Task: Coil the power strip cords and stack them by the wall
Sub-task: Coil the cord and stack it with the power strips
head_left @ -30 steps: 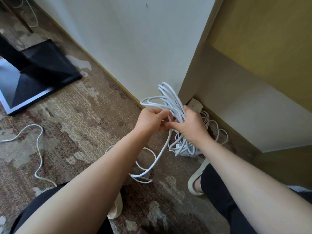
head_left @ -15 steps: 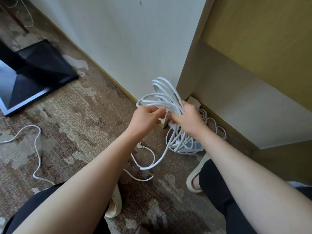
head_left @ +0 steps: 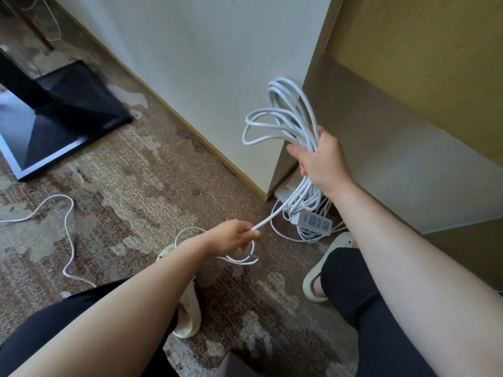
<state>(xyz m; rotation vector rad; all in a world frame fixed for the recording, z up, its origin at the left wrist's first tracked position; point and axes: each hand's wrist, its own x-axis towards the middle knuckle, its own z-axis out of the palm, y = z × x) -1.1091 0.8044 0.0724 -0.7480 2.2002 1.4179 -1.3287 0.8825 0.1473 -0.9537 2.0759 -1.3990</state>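
Right hand gripped the coiled cord; left hand pinched its tail. Uneven pulling risked loops slipping loose.

A worn, patchy brown carpet carries everything. At the wall corner lie two white power strips amid loose cord. Left of the corner rests a black stand base; nearer, a stray white cord snakes across.

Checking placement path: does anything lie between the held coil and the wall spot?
Yes. A white power strip with coiled cord already lies at the wall's foot, directly beneath the white cord coil gripped by the right hand.
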